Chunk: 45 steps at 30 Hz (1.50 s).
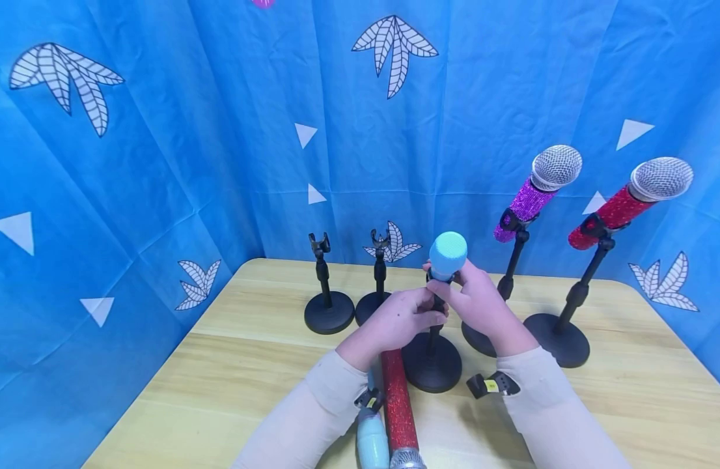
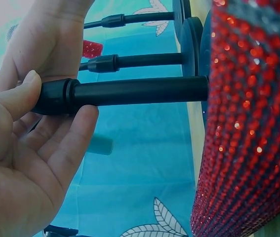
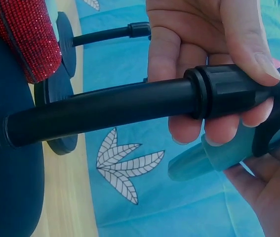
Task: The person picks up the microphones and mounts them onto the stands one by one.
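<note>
A teal microphone (image 1: 448,253) sits tilted in the clip of a black desk stand (image 1: 433,365). My left hand (image 1: 398,318) grips the stand's pole at its collar, thumb on one side and fingers beneath, as the left wrist view shows. Higher up, my right hand (image 1: 480,299) holds the microphone around its body at the clip (image 3: 278,123); its fingers are partly hidden behind it. The microphone's tail (image 3: 194,160) points down past the pole. A red glittery microphone (image 1: 400,404) lies on the table beneath my left forearm, beside another teal microphone (image 1: 372,443).
To the right, two stands hold a purple microphone (image 1: 526,202) and a red microphone (image 1: 620,208). Two stands with bare clips, one at left (image 1: 329,312) and a nearer-middle stand (image 1: 379,260), stand on the wooden table (image 1: 219,391). A blue curtain (image 1: 219,130) hangs behind.
</note>
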### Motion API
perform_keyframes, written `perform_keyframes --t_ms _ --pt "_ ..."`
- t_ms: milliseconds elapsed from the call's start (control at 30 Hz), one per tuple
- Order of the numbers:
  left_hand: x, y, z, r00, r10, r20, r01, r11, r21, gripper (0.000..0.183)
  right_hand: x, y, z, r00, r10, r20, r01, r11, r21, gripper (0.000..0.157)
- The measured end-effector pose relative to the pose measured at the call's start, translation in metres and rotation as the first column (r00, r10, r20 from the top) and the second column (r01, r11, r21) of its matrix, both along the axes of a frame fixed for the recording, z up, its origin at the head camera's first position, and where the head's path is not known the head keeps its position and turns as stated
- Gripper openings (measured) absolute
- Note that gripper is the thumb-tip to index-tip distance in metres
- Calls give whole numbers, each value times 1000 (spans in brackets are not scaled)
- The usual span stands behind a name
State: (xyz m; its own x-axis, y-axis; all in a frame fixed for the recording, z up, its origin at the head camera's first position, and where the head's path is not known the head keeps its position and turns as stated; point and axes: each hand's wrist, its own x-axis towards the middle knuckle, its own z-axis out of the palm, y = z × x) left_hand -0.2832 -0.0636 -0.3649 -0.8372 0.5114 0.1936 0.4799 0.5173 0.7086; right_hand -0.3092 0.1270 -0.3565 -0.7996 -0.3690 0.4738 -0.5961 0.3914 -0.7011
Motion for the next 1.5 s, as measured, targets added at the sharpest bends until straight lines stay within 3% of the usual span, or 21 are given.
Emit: perform_keyframes --t_ms 400,700,967,1167,1333,1500 --pt "-3 1 -2 999 -9 -53 9 1000 6 10 3 -1 4 998 60 27 -60 998 -1 39" --pt "-2 2 -7 1000 -22 13 21 997 79 4 2 7 2 989 120 84 -119 993 -15 47" --pt "-1 2 -6 999 -16 42 13 998 69 4 10 21 -5 992 79 101 -88 992 88 47" --pt "0 3 -5 999 -4 33 3 1000 26 3 18 31 -16 992 54 112 -72 984 161 59" --pt "1 4 -4 1000 3 13 -3 1000 16 6 26 39 -30 988 26 149 -70 952 297 65" --pt "1 2 -3 1000 16 -26 -16 1000 18 8 32 34 -38 989 65 133 -121 873 473 65"
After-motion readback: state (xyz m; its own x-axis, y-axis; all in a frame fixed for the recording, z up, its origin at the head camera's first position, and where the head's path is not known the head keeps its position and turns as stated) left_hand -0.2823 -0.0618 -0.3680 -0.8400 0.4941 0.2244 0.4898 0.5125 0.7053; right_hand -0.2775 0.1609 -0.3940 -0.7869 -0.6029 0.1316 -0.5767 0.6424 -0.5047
